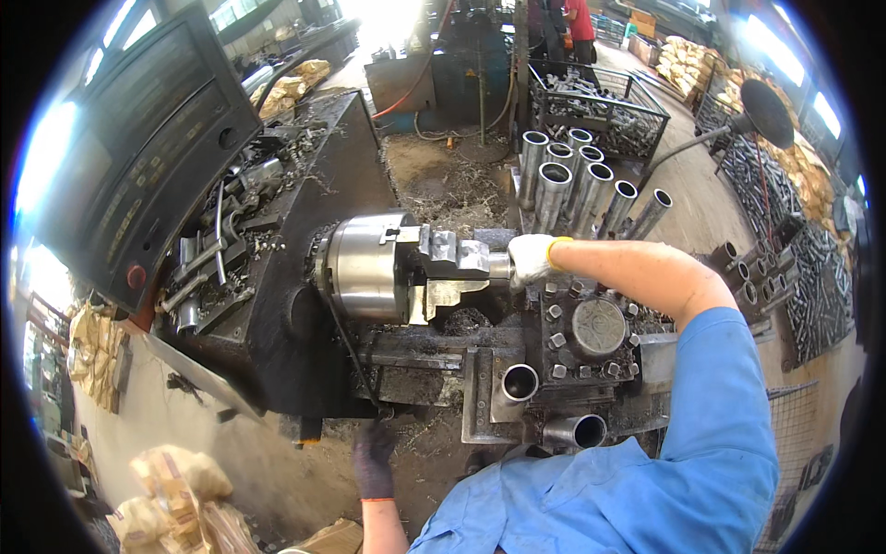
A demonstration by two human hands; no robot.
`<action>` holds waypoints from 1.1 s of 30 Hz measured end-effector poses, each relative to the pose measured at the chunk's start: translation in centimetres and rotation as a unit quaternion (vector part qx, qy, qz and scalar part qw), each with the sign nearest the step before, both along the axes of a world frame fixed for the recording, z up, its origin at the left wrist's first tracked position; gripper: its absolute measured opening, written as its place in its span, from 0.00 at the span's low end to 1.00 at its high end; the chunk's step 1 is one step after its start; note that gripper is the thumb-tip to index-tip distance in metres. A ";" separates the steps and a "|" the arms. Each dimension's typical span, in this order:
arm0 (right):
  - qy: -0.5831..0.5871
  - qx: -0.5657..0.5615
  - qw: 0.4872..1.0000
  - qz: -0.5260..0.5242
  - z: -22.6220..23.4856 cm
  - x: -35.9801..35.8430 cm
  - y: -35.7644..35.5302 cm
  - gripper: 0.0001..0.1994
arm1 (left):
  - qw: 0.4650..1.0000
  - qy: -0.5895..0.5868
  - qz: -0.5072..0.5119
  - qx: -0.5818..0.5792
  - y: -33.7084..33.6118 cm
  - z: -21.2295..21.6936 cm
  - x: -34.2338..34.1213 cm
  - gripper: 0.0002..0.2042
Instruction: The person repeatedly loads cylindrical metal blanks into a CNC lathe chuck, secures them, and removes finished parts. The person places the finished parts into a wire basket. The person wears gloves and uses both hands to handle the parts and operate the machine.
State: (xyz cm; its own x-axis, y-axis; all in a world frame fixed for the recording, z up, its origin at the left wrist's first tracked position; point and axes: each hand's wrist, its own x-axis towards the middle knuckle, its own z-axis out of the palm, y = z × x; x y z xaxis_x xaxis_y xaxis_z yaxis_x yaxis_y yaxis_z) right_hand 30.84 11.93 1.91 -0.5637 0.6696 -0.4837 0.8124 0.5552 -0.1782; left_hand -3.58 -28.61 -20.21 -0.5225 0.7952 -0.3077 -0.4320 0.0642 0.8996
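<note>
A: Entry one?
B: The right hand [532, 258], white-gloved, yellow-cuffed. Fingers curled closed, apparently about the outer end of a short, bright steel cylinder [499, 266]. The cylinder lies directly left of the hand, its other end among the stepped jaws of a broad, silvery, drum-shaped metal chuck [369, 268].
A: Reason for the hold?
B: Steadying, I judge: the piece sits in line with the chuck, and the fingers take the end that sticks out.
A: Entry two?
B: The left hand [374, 464], dark-gloved, at the foot of a long, thin black bar [346, 337] sloping down from beside the chuck. From where I stand, I cannot tell how far its fingers are open, or whether they grip the bar. That low end seems to suit a lowered arm.
A: Edges and room?
B: Right hand: jaws close on its left; a dark, square, bolt-studded metal tool post [583, 328] just to its near right; tall grey steel tubes [551, 205] standing beyond. A gap opens on its near side, between chuck and tool post. Left hand: dark metal machine bed [415, 349] just beyond; tan paper sacks [175, 489] well off to its left; blue cloth shirt [572, 499] on its right.
</note>
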 end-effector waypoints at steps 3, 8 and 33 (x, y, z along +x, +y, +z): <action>0.053 0.048 0.997 -0.010 -1.5 -1.3 -0.3 0.29 | 0.974 -0.111 0.198 -0.012 -2.2 -0.3 -4.4 0.20; 0.050 0.009 0.998 -0.045 -1.9 -3.0 -0.1 0.29 | 0.964 -0.180 0.195 0.017 -4.7 -0.2 -12.1 0.23; 0.487 0.215 0.790 -0.305 8.4 9.0 -23.0 0.23 | 0.699 0.671 0.244 0.036 -0.3 18.6 -10.0 0.25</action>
